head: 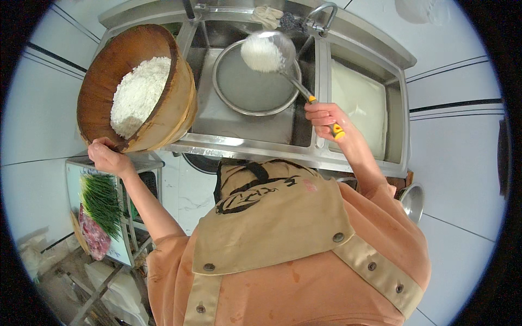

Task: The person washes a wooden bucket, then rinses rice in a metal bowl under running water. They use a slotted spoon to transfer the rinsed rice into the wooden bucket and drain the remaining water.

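Note:
My left hand (109, 157) grips the near rim of a wooden tub (179, 102), which is tilted and has a mound of white rice (140, 95) inside. In my right hand (328, 119) is the grey and yellow handle of a metal skimmer (288, 47). Its round bowl carries a heap of wet white rice (261, 55). Below the skimmer, a round steel basin (232, 106) of cloudy water stands in the middle compartment of a stainless steel sink (248, 131). The skimmer's bowl overlaps the basin's far rim in view; its height above the water I cannot tell.
A curved faucet (326, 18) rises behind the sink, near a pale cloth (267, 16) and a dark scrubber (294, 22). Cloudy pale liquid (357, 93) fills much of the right compartment. At lower left, a side table holds green chives (100, 199) and bagged red meat (94, 236).

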Available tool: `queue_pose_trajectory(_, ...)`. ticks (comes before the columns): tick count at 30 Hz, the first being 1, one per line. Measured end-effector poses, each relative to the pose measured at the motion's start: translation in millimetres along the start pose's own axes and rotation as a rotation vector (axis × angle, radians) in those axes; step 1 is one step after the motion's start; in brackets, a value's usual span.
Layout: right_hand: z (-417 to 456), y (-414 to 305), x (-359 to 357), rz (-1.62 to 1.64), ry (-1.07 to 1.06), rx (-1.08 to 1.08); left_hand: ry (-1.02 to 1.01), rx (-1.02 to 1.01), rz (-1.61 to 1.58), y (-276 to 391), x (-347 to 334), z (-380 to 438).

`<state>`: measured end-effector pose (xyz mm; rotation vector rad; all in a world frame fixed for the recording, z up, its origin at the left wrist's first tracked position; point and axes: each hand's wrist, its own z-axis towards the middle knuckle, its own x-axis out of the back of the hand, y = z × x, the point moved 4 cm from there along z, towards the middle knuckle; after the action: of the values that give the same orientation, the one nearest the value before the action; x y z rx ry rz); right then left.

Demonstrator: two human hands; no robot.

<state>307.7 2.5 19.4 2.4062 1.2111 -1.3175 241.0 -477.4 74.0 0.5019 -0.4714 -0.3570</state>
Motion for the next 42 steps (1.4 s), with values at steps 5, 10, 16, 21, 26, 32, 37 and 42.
queue_pose_trajectory(5,-32,-7,-91,-0.343,-0.052,0.175,0.016,-0.065,0.008,6,0,2)
queue_pose_trajectory(10,-26,9,-163,-0.67,-0.04,0.246,0.042,-0.084,0.016,2,4,1)
queue_pose_trajectory(16,58,38,-135,-1.592,0.075,0.679,0.02,-0.167,-0.025,10,-3,5)
queue_pose_trajectory(21,71,49,-152,-1.783,0.187,0.714,0.073,-0.16,0.001,9,3,6)
queue_pose_trajectory(26,68,45,-144,-1.579,0.146,0.743,0.034,-0.176,0.03,6,0,4)
queue_pose_trajectory(32,58,22,-83,-1.17,0.296,0.593,-0.034,-0.088,0.102,1,0,2)
queue_pose_trajectory(37,78,-33,30,-1.292,0.599,0.576,0.037,-0.074,0.046,-6,-3,-2)
queue_pose_trajectory(42,129,-67,149,-1.698,1.035,0.665,0.057,0.076,-0.104,-10,-6,-3)
